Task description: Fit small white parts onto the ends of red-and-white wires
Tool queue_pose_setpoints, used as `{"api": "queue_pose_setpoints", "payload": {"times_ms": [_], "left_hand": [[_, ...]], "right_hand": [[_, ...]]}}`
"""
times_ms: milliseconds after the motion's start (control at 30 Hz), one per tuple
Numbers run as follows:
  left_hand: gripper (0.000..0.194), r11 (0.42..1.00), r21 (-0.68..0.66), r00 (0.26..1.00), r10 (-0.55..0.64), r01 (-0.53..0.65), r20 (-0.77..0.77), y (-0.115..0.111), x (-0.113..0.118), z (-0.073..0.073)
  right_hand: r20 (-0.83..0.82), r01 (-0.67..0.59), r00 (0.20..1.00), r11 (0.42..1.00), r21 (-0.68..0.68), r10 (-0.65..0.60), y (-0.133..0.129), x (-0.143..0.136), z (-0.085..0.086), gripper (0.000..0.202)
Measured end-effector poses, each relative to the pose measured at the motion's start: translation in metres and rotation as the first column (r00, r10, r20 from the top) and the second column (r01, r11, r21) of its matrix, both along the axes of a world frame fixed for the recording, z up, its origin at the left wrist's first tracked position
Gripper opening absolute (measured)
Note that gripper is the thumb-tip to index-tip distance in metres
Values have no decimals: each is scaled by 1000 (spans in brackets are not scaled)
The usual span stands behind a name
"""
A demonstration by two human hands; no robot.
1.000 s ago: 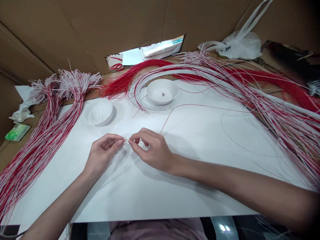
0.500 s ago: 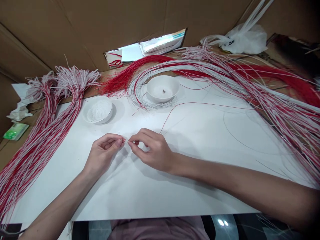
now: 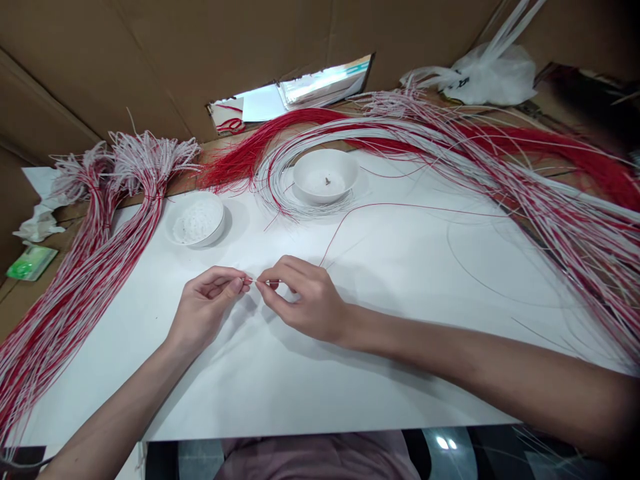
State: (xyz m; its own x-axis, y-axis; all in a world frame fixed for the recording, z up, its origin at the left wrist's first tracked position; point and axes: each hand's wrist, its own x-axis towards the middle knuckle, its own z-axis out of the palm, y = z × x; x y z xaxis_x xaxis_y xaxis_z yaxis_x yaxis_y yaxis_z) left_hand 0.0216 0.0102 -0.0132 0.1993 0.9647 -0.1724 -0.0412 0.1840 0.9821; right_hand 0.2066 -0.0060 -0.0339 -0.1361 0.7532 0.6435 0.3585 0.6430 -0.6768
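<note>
My left hand [image 3: 207,303] is closed in a pinch, thumb against forefinger, on the ends of thin wires. Fingertip to fingertip with it, almost touching, my right hand [image 3: 307,297] pinches the same short stretch. A little red and white shows in the small gap; the exact join is too small to make out. From behind my right hand a thin red wire [image 3: 400,205] curves up and away to the right. A faint pale strand [image 3: 467,277] bends across the white sheet [image 3: 280,393] further right.
A white bowl [image 3: 220,230] with white powdery stuff stands left; another bowl [image 3: 325,195] holds a small dark bit. Tied red-and-white wire bundles [image 3: 135,220] lie left. Loose red strands [image 3: 240,157] and white strands [image 3: 400,131] arc behind. Cardboard walls [image 3: 165,53] and a plastic bag [image 3: 500,77] stand at the back.
Both hands keep nearly the same place and pinch. Between the fingertips, the bit of wire shows less white and more red at my left fingers. All else looks unchanged.
</note>
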Motion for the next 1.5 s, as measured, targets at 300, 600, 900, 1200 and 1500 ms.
{"api": "queue_pose_setpoints", "payload": {"times_ms": [300,600,900,1200,1500], "left_hand": [[12,998,66,995,-4,10,-100,-1,-4,-2],[16,991,134,983,19,6,-185,-2,-2,-5],[15,989,145,977,22,9,-212,-3,-1,-3],[14,988,156,975,18,17,-220,-3,0,-1],[7,969,244,965,23,43,-262,-6,3,6]], "right_hand": [[3,3,1000,1000,-5,-3,0,0,0,11],[42,-11,999,1000,-9,11,0,0,-1,12],[31,-29,999,1000,4,29,0,0,-2,11],[48,-38,998,999,6,37,0,1,-3,12],[34,-32,999,999,24,31,0,0,-3,11]]}}
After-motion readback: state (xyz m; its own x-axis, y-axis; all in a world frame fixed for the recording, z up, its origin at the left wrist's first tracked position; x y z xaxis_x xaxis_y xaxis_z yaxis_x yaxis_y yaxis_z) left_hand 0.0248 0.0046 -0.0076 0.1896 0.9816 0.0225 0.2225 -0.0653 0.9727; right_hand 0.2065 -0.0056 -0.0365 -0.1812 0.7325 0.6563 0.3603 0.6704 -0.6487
